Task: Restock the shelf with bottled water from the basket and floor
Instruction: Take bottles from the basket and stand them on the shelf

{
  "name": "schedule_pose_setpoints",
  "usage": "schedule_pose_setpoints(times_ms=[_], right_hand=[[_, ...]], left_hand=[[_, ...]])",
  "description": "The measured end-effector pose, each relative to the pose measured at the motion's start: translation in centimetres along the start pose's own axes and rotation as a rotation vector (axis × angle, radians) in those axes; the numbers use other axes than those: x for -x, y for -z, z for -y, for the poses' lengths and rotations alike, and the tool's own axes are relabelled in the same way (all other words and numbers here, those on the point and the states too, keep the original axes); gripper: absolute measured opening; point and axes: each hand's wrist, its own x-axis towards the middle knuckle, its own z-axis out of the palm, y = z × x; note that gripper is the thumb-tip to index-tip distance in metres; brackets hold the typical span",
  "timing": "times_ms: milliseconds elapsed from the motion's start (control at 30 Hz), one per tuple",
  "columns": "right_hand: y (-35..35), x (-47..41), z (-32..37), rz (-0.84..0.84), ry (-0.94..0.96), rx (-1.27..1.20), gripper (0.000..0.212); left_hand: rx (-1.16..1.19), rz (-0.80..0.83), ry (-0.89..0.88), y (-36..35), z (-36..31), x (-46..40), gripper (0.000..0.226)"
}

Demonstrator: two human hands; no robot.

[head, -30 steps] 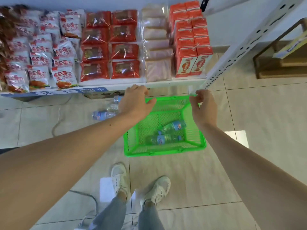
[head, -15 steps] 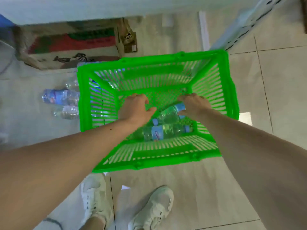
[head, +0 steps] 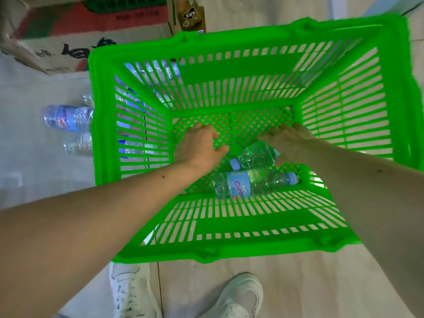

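Observation:
A green plastic basket (head: pixel 146 246) stands on the tiled floor below me. Two clear water bottles with blue caps lie in it. The nearer bottle (head: pixel 250 183) has a blue label and lies free along the front wall. My right hand (head: pixel 290 141) is curled over the base end of the farther bottle (head: pixel 253 156), whose cap points left. My left hand (head: pixel 202 146) hovers inside the basket just left of that bottle, fingers loosely bent and holding nothing. More bottles (head: pixel 66 118) lie on the floor left of the basket, some seen through its slats.
A large cardboard box (head: pixel 68 44) and a small brown carton (head: pixel 189 16) sit on the floor behind the basket. My two white shoes (head: pixel 128 292) stand just in front of the basket's near rim. Bare tiles lie to the right.
My view dropped from the snack shelf down to the basket. Both hands left the basket's top rim and went inside; the right hand has closed over the farther bottle.

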Motion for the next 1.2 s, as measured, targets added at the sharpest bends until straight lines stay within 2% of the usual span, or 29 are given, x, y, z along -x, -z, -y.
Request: schedule_pose_setpoints(times_ms=[200,267,367,467,667,800,1000,1133,1200], right_hand=[[1.9,1.6,-0.8,-0.057,-0.011,-0.068,0.079],[3.2,3.1,-0.9,-0.076,-0.022,-0.273,0.077],[6.2,6.8,0.5,-0.091,0.005,-0.695,0.056],[10.2,11.9,2.7,-0.072,0.09,-0.934,0.031],[20.5,24.9,7.4,-0.078,0.218,-1.252,0.017],[28.0,33.6,10.3,-0.084,0.289,-1.376,0.022],[38.3,44.1,14.0,-0.164,0.332,-1.448,0.023],[44.3,51.0,16.6,-0.227,0.361,-1.434,0.028],[46.8,54.0,17.7,-0.256,0.376,-1.416,0.028]], left_hand=[[0.012,-0.008,-0.019,2.5,-0.6,0.7,0.038],[0.014,-0.001,-0.022,4.2,-1.3,1.4,0.037],[0.028,0.006,-0.02,7.8,-3.1,3.3,0.037],[0.057,0.043,-0.058,12.3,-5.6,5.9,0.042],[0.188,0.347,-0.18,24.4,-11.9,12.8,0.072],[0.315,0.478,-0.239,32.7,-15.8,18.2,0.067],[0.429,0.377,-0.336,44.0,-21.1,25.2,0.074],[0.413,0.274,-0.457,51.6,-24.3,30.3,0.057],[0.394,0.234,-0.476,55.0,-25.8,32.8,0.056]])
